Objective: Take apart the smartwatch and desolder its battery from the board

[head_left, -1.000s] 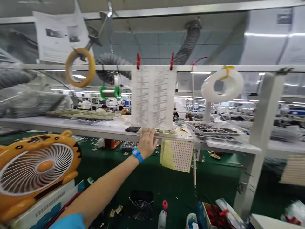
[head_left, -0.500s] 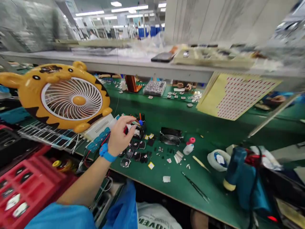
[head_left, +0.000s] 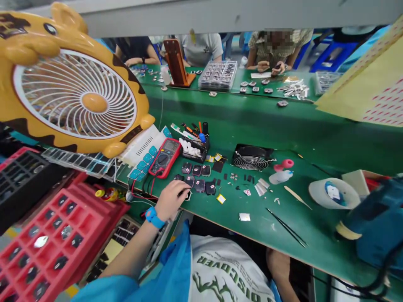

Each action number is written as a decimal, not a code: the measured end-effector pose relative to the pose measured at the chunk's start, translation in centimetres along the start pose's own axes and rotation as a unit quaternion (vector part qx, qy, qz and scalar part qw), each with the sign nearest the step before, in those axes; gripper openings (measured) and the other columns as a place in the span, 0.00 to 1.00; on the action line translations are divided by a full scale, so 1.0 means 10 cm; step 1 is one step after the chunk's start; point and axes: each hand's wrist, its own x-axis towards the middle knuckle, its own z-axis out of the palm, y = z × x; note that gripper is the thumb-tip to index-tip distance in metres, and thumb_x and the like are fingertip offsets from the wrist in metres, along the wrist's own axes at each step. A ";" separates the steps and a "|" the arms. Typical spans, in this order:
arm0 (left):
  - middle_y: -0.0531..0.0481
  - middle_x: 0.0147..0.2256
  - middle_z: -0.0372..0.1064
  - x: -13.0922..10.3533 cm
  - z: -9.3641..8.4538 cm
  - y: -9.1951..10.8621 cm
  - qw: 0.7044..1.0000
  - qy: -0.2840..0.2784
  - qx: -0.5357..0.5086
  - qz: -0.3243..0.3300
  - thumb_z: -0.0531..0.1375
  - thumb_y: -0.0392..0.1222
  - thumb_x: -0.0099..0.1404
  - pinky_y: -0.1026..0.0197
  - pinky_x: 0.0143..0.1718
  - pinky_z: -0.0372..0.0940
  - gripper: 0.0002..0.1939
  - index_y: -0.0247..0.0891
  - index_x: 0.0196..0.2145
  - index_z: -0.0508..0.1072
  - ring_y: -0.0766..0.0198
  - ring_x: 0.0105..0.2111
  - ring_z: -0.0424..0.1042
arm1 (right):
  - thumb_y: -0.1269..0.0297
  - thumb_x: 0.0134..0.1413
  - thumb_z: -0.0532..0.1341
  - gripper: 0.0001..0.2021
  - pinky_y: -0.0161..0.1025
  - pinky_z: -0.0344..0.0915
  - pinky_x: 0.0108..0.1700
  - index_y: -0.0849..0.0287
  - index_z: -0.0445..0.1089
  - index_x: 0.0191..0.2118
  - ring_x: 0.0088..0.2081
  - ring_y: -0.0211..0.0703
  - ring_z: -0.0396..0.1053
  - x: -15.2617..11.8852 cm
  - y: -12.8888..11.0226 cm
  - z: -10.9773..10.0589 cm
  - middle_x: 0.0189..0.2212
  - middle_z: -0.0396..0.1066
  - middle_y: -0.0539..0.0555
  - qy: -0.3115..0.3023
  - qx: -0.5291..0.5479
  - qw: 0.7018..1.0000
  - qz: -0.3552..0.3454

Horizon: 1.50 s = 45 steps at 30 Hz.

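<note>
My left hand [head_left: 171, 199], with a blue band at its wrist, is at the near left end of a group of small black square devices [head_left: 200, 186]. Its fingers are curled and closed round the edge of one device [head_left: 188, 196], which they partly cover. A red multimeter [head_left: 165, 157] lies just beyond the hand, its leads running down on the left. My right hand is out of sight; only the forearm shows below the table edge. Yellow-edged square pieces [head_left: 221, 198], a silver piece [head_left: 244, 217] and black tweezers [head_left: 287, 227] lie on the green table [head_left: 220, 228].
A tiger-shaped fan [head_left: 94, 102] stands at the left, above red trays [head_left: 47, 247]. A tool holder [head_left: 195, 149], black fan [head_left: 252, 157], bottle [head_left: 281, 177] and white tub [head_left: 333, 193] stand on the table. People sit across the bench, beneath a shelf [head_left: 220, 19].
The view has tilted down and closer to the table. My left hand has come down from near the tool holder to the devices, and its fingers have closed.
</note>
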 end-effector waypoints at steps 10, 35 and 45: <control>0.50 0.43 0.70 -0.22 -0.07 -0.15 0.990 -0.105 0.016 -0.091 0.62 0.48 0.69 0.59 0.39 0.72 0.14 0.45 0.51 0.76 0.64 0.29 0.72 | 0.55 0.58 0.49 0.23 0.63 0.71 0.56 0.57 0.80 0.43 0.52 0.68 0.77 0.06 -0.08 -0.19 0.40 0.81 0.65 -0.088 0.004 0.996 0.029; 0.43 0.46 0.74 -0.03 0.71 1.32 0.870 -0.209 -0.433 -0.113 0.66 0.53 0.67 0.57 0.48 0.73 0.13 0.40 0.38 0.77 0.56 0.45 0.76 | 0.57 0.64 0.63 0.11 0.36 0.74 0.41 0.56 0.72 0.46 0.37 0.38 0.74 -0.11 -1.70 -1.66 0.39 0.75 0.53 -0.028 0.524 0.839 -0.146; 0.39 0.58 0.73 -0.17 0.83 1.18 0.806 -0.230 -0.504 -0.206 0.68 0.50 0.66 0.50 0.59 0.69 0.12 0.39 0.39 0.79 0.50 0.55 0.75 | 0.64 0.67 0.60 0.08 0.40 0.74 0.46 0.55 0.70 0.49 0.45 0.44 0.76 -0.17 -1.73 -1.49 0.44 0.78 0.56 0.055 0.412 0.872 -0.258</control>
